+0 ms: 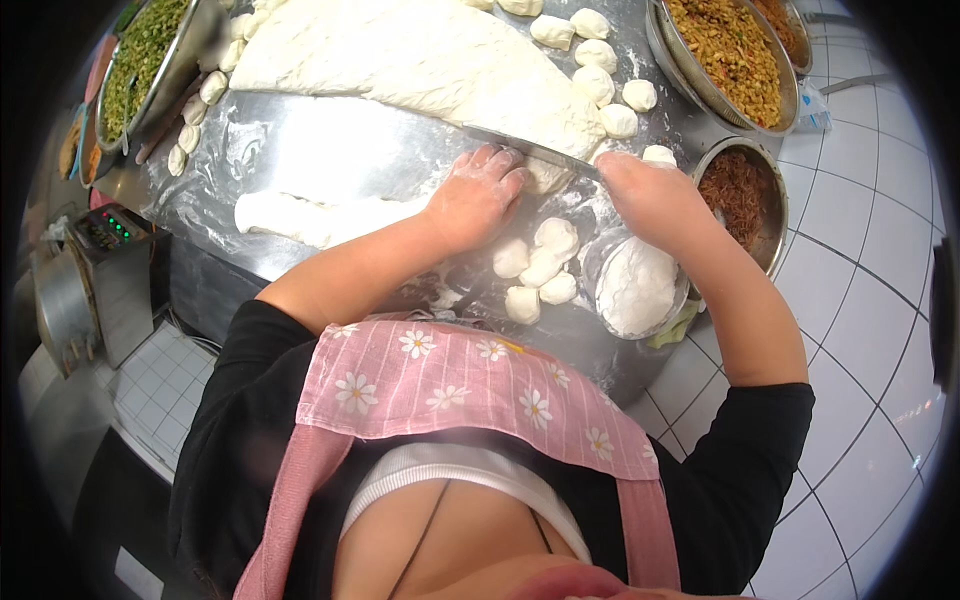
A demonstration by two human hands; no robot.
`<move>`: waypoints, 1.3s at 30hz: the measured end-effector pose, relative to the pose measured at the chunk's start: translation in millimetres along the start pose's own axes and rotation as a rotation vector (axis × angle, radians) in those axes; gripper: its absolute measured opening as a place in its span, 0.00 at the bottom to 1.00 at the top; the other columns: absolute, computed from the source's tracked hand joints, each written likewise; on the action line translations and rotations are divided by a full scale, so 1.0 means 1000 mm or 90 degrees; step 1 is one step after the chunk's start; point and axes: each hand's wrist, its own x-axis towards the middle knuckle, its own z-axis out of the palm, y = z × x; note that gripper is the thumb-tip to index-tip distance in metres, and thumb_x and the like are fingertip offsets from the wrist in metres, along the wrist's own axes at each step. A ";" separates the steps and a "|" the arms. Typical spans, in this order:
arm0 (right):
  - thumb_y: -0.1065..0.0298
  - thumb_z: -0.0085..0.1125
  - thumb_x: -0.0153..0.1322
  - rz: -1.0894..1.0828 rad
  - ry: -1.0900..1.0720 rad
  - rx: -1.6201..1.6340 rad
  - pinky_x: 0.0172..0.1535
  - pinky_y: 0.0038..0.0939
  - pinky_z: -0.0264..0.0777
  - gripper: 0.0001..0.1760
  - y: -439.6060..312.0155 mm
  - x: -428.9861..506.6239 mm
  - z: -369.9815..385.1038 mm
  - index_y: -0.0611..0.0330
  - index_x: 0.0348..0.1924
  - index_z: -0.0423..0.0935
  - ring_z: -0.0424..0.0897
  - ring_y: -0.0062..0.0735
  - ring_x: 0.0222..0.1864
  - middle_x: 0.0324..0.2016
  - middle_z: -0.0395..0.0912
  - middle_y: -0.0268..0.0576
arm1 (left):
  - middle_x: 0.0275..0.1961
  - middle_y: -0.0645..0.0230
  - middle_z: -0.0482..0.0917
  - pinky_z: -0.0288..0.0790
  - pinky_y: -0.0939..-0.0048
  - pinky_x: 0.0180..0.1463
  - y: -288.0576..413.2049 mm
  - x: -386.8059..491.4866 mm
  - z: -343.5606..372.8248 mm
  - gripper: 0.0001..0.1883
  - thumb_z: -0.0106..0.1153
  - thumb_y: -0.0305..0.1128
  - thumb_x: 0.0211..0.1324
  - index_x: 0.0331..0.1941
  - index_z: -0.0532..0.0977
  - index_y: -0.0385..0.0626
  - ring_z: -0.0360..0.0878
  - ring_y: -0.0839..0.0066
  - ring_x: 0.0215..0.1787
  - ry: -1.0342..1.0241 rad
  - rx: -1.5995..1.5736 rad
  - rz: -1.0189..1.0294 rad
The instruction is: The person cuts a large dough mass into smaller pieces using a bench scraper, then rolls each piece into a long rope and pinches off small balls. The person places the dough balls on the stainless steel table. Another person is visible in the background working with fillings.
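My right hand (pixel 649 199) grips the handle end of a long-bladed knife (pixel 536 148). The blade slants across, above a floury lump of dough (pixel 547 177) and along the near edge of a large dough sheet (pixel 420 56). Fingers curled, my left hand (pixel 480 196) lies over the right end of a dough roll (pixel 315 217), close to the blade; how far the roll runs under it is hidden. Several cut dough pieces (pixel 541 266) lie nearer to me. Below my right hand stands a bowl of white flour (pixel 636 289).
More dough pieces (pixel 596 56) line the sheet's right side, others (pixel 193 111) its left. Bowls hold green filling (pixel 146 60), yellow chopped filling (pixel 731 56) and reddish-brown shreds (pixel 733 199). The floury metal table (pixel 202 210) ends at the left near a device with lit digits (pixel 112 225).
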 end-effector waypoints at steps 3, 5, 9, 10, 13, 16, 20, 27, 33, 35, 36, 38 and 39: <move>0.54 0.35 0.80 0.121 -0.033 0.237 0.53 0.44 0.70 0.23 0.000 0.011 0.008 0.57 0.54 0.73 0.78 0.56 0.50 0.48 0.80 0.54 | 0.53 0.53 0.76 0.68 0.51 0.59 -0.002 0.004 -0.001 0.18 0.61 0.32 0.54 0.50 0.75 0.47 0.72 0.50 0.55 0.009 -0.026 -0.004; 0.49 0.35 0.79 0.100 -0.033 0.198 0.53 0.42 0.70 0.26 0.002 0.022 0.016 0.57 0.55 0.75 0.78 0.54 0.49 0.47 0.80 0.54 | 0.53 0.53 0.76 0.68 0.51 0.59 -0.004 0.006 -0.001 0.19 0.61 0.31 0.53 0.51 0.75 0.47 0.72 0.50 0.55 0.011 -0.041 -0.014; 0.62 0.40 0.77 0.045 -0.029 0.157 0.44 0.48 0.75 0.16 0.007 0.043 0.040 0.61 0.52 0.70 0.80 0.56 0.45 0.45 0.79 0.56 | 0.53 0.52 0.76 0.68 0.50 0.59 -0.008 0.000 -0.001 0.19 0.62 0.31 0.52 0.50 0.75 0.44 0.72 0.49 0.55 0.033 -0.078 -0.046; 0.63 0.42 0.76 0.027 -0.012 0.149 0.43 0.48 0.75 0.16 0.009 0.044 0.047 0.61 0.52 0.70 0.80 0.56 0.44 0.45 0.79 0.55 | 0.53 0.52 0.76 0.68 0.49 0.59 -0.008 -0.002 -0.001 0.19 0.62 0.31 0.52 0.50 0.75 0.43 0.73 0.48 0.54 0.072 -0.091 -0.033; 0.66 0.48 0.74 -0.001 0.028 0.090 0.41 0.47 0.76 0.15 0.010 0.045 0.060 0.61 0.52 0.69 0.81 0.55 0.42 0.45 0.79 0.53 | 0.54 0.50 0.75 0.69 0.50 0.59 -0.006 -0.003 -0.004 0.21 0.63 0.34 0.53 0.52 0.74 0.42 0.73 0.48 0.56 0.070 -0.085 -0.149; 0.68 0.51 0.72 -0.062 0.079 -0.012 0.40 0.48 0.76 0.13 0.005 0.042 0.058 0.60 0.49 0.70 0.81 0.55 0.39 0.43 0.80 0.52 | 0.55 0.48 0.74 0.69 0.52 0.60 0.003 0.008 -0.012 0.26 0.64 0.38 0.54 0.55 0.72 0.41 0.72 0.49 0.59 -0.062 -0.118 -0.267; 0.67 0.53 0.72 -0.081 0.110 -0.031 0.40 0.49 0.76 0.12 -0.011 0.037 0.028 0.58 0.47 0.71 0.81 0.56 0.37 0.39 0.80 0.52 | 0.57 0.48 0.73 0.67 0.56 0.64 0.024 0.012 -0.028 0.30 0.65 0.40 0.53 0.58 0.69 0.40 0.71 0.50 0.61 -0.302 -0.148 -0.195; 0.65 0.54 0.73 -0.010 0.431 0.183 0.43 0.47 0.75 0.13 -0.045 -0.051 -0.015 0.60 0.48 0.72 0.82 0.57 0.41 0.38 0.82 0.54 | 0.58 0.52 0.73 0.63 0.55 0.67 0.054 -0.021 -0.019 0.28 0.60 0.44 0.54 0.56 0.70 0.43 0.69 0.53 0.64 -0.242 0.076 -0.058; 0.67 0.56 0.73 0.268 0.658 0.639 0.31 0.28 0.70 0.17 -0.082 -0.172 0.080 0.65 0.52 0.73 0.74 0.21 0.24 0.24 0.76 0.36 | 0.57 0.53 0.75 0.66 0.54 0.64 0.047 0.006 0.013 0.26 0.60 0.40 0.53 0.56 0.70 0.43 0.72 0.53 0.60 -0.255 -0.012 -0.066; 0.70 0.55 0.71 0.410 0.660 0.711 0.31 0.32 0.70 0.15 -0.089 -0.213 0.128 0.66 0.50 0.73 0.72 0.27 0.24 0.26 0.74 0.39 | 0.58 0.50 0.75 0.67 0.54 0.64 0.041 0.009 0.008 0.28 0.60 0.39 0.54 0.59 0.70 0.41 0.72 0.50 0.61 -0.218 -0.064 -0.066; 0.72 0.56 0.70 0.424 0.689 0.505 0.31 0.33 0.70 0.15 -0.094 -0.229 0.152 0.67 0.49 0.73 0.73 0.30 0.26 0.28 0.73 0.42 | 0.59 0.49 0.75 0.67 0.55 0.65 0.037 0.008 0.003 0.30 0.60 0.40 0.54 0.60 0.69 0.41 0.71 0.50 0.63 -0.197 -0.100 -0.061; 0.74 0.58 0.67 0.368 0.728 0.171 0.35 0.38 0.70 0.18 -0.106 -0.265 0.199 0.67 0.51 0.74 0.75 0.41 0.33 0.32 0.71 0.49 | 0.60 0.47 0.75 0.65 0.56 0.66 0.030 0.002 -0.007 0.31 0.60 0.40 0.56 0.63 0.67 0.40 0.70 0.50 0.64 -0.165 -0.129 -0.076; 0.75 0.58 0.66 0.368 0.728 0.116 0.38 0.42 0.70 0.22 -0.114 -0.282 0.223 0.67 0.53 0.74 0.75 0.47 0.36 0.35 0.70 0.52 | 0.61 0.46 0.74 0.65 0.56 0.67 0.028 -0.003 -0.010 0.32 0.60 0.40 0.56 0.64 0.67 0.40 0.69 0.50 0.65 -0.143 -0.134 -0.090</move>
